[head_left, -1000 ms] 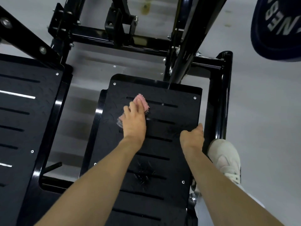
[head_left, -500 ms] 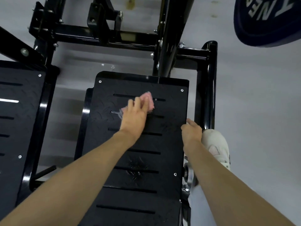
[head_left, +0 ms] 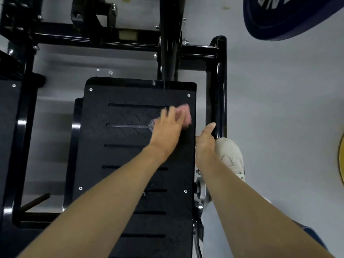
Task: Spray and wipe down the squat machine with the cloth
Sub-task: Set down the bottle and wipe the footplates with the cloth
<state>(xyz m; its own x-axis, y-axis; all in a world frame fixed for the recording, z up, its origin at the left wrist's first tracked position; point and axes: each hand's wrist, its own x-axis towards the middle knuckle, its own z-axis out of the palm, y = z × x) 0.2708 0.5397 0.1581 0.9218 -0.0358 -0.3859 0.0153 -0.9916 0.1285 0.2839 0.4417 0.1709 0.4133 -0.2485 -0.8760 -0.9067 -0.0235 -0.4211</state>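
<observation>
Both hands down low: left hand (head_left: 167, 133) palm-down, fingers straight and slightly spread, pressing pink cloth (head_left: 186, 113) flat onto black footplate (head_left: 121, 155) of the squat machine, near its far right corner. Heavy motion blur there. Cloth mostly under the fingers, only the far edge showing, so shape and long axis unreadable.

At the footplate's right edge, right hand (head_left: 204, 144), thumb sticking out toward frame tube (head_left: 220, 86). Fingers hidden under the hand, so gripping or not: cannot tell. Both forearms bare, cut off by the bottom edge.

Just right of the right hand, pale shoe (head_left: 230, 157), partly covered by the wrist. Yellow object (head_left: 342, 161) clipped at the right edge, unidentifiable.

Footplate long axis running near to far, straight away from the camera, slots lying crosswise. Near end cut off at the bottom, far end pointing at black crossbar (head_left: 78, 37). Shiny streak along the slot left of the cloth. Second footplate (head_left: 7, 127) at left, mostly out of frame. Grey floor (head_left: 279, 118) beneath.

Top right: dark blue weight plate (head_left: 290, 17), lettering cropped, unreadable.
</observation>
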